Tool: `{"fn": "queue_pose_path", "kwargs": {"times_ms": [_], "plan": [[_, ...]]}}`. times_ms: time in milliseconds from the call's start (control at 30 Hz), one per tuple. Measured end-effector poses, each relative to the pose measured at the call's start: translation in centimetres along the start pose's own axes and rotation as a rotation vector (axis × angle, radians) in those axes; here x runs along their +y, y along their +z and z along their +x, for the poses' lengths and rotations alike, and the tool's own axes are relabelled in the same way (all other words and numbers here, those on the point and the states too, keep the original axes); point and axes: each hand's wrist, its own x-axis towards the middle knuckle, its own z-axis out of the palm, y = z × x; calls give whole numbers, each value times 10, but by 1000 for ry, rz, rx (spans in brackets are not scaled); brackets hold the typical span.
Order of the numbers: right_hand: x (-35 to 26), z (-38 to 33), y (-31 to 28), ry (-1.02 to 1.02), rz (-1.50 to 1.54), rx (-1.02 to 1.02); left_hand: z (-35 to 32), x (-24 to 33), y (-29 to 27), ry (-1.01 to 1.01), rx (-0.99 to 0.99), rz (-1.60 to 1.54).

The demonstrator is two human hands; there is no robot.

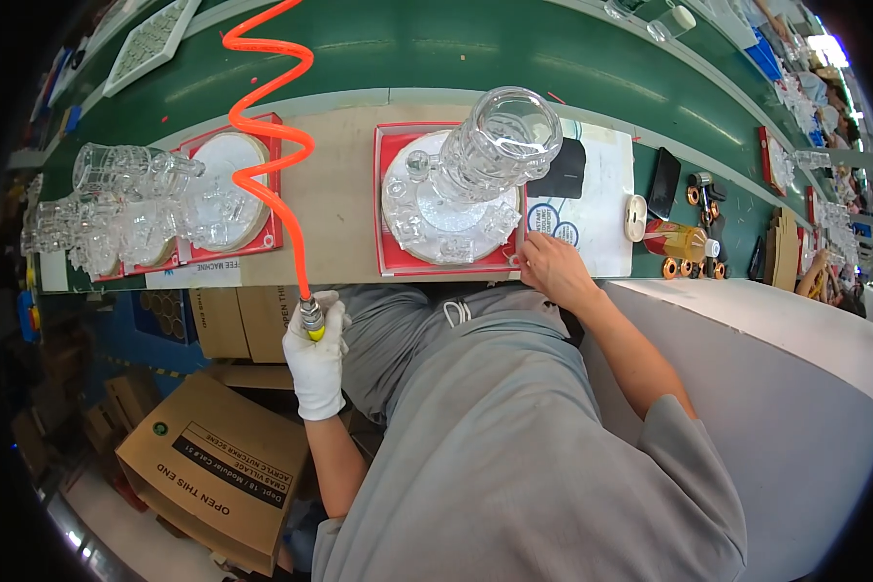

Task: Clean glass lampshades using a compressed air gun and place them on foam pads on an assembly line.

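In front of me a red square tray holds a round white turntable-like base with clear acrylic pieces on it. A tall clear acrylic figure, with a wide round open end, rises from that base. My right hand is bare, its fingers curled together at the tray's near right corner, gripping the edge. My left hand, in a white glove, is closed around the metal and yellow end fitting of an orange coiled air hose. Whatever lies below the fitting is hidden in the palm.
More clear acrylic pieces on red trays crowd the left. To the right lie a bottle of yellowish liquid, tape rolls and a black flat case. An open cardboard box stands below left; a white-topped partition stands at my right.
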Motion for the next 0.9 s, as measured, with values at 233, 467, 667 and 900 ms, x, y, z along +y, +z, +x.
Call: {"fn": "queue_pose_path", "kwargs": {"times_ms": [233, 467, 667, 900], "plan": [[-2, -2, -2, 14, 108, 5, 1, 1, 3, 16, -5, -13], [-5, -6, 13, 40, 259, 44, -1, 0, 5, 2, -21, -5], [-8, -11, 17, 205, 504, 17, 0, 1, 3, -15, -25, -8], [-9, -10, 18, 471, 854, 3, 0, 4, 2, -48, -34, 10]]}}
